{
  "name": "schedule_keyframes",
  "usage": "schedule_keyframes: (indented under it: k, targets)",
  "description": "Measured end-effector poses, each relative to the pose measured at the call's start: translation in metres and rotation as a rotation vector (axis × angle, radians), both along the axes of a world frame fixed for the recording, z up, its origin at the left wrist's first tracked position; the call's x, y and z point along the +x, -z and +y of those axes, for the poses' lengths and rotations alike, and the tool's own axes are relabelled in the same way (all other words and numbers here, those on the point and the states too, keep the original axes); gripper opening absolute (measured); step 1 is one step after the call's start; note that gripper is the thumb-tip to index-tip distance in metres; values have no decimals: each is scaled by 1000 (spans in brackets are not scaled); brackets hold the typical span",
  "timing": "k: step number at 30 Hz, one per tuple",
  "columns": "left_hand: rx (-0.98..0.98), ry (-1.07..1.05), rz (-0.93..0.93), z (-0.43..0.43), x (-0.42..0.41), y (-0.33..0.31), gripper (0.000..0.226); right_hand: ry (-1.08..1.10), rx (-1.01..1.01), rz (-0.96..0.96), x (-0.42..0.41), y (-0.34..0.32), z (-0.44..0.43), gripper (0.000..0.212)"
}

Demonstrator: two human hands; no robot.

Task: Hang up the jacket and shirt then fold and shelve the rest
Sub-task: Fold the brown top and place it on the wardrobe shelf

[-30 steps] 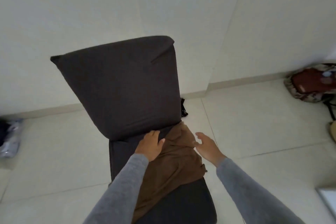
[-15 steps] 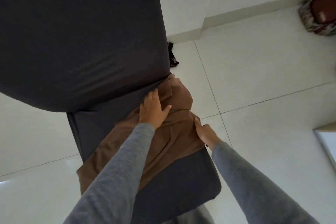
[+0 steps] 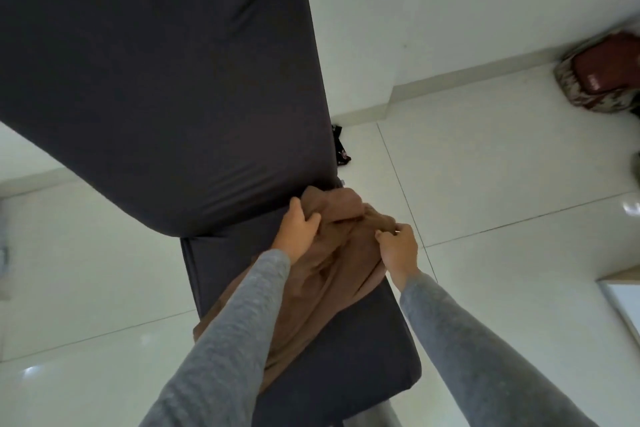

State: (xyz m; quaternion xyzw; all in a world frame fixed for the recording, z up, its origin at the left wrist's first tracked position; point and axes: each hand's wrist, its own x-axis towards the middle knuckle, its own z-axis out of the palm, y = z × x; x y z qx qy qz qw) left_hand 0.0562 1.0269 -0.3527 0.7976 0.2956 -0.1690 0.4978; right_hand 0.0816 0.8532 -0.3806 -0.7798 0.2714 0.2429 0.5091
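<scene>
A brown garment [image 3: 332,274] lies crumpled along the seat of a dark grey floor chair [image 3: 363,350], its top end bunched against the base of the chair's backrest [image 3: 166,80]. My left hand [image 3: 298,230] grips the bunched cloth at its upper left, fingers curled into the fabric. My right hand [image 3: 398,248] pinches the garment's upper right edge between thumb and fingers. Both grey sleeves reach in from the bottom and hide part of the garment's lower half.
White floor tiles surround the chair. A small black item [image 3: 341,149] lies behind the backrest by the wall. A maroon and camouflage bag [image 3: 599,80] sits by the wall at the right. A pale panel edge [image 3: 620,302] shows at the right border.
Both hands have closed on the brown garment's top end and gathered it upward; the right hand moved from the side edge to the upper corner. The view has shifted slightly.
</scene>
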Motion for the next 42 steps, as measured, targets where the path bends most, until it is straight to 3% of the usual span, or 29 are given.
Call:
schedule_keyframes:
  k: [2, 4, 6, 10, 13, 15, 21, 23, 25, 26, 29, 32, 35, 39, 42]
  targets:
    - [-131, -149, 8, 11, -8, -36, 25, -60, 54, 8, 0, -30, 12, 30]
    - [-246, -285, 15, 27, -21, -65, 45, -137, 106, 37, 0, -58, 25, 29]
    - [-270, -291, -15, 44, -37, -96, 62, -253, 117, 10, -1, -90, 40, 26]
    - [-123, -194, -141, 84, -86, -160, 39, -381, 130, -171, -18, -168, 74, 18]
    - [20, -254, -282, 117, -128, -201, 38, -386, 138, -336, -40, -224, 100, 17]
    - [-1, -352, -361, 132, -155, -230, 38, -371, 128, -456, -56, -259, 116, 17]
    - [-487, -493, -694, 169, -238, -327, 22, -320, 238, -746, -108, -369, 150, 20]
    - [-614, -508, -764, 178, -252, -353, 31, -308, 287, -845, -120, -405, 154, 22]
    - [-675, -503, -764, 179, -266, -377, 63, -292, 336, -942, -134, -437, 157, 20]
    - [-691, -499, -769, 176, -270, -388, 67, -277, 359, -977, -139, -452, 158, 21]
    - [-762, -551, -905, 167, -281, -413, 55, -234, 427, -1077, -153, -486, 161, 30]
    - [-844, -619, -1053, 155, -286, -433, 57, -258, 467, -1121, -162, -507, 158, 26]
    - [-686, -554, -1011, 146, -282, -457, 64, -252, 499, -1170, -164, -525, 149, 28]
    - [-542, -240, -619, 145, -265, -476, 97, -247, 527, -1188, -160, -545, 136, 32]
    - [-384, 74, -368, 124, -255, -473, 65, -256, 605, -1147, -161, -552, 132, 33]
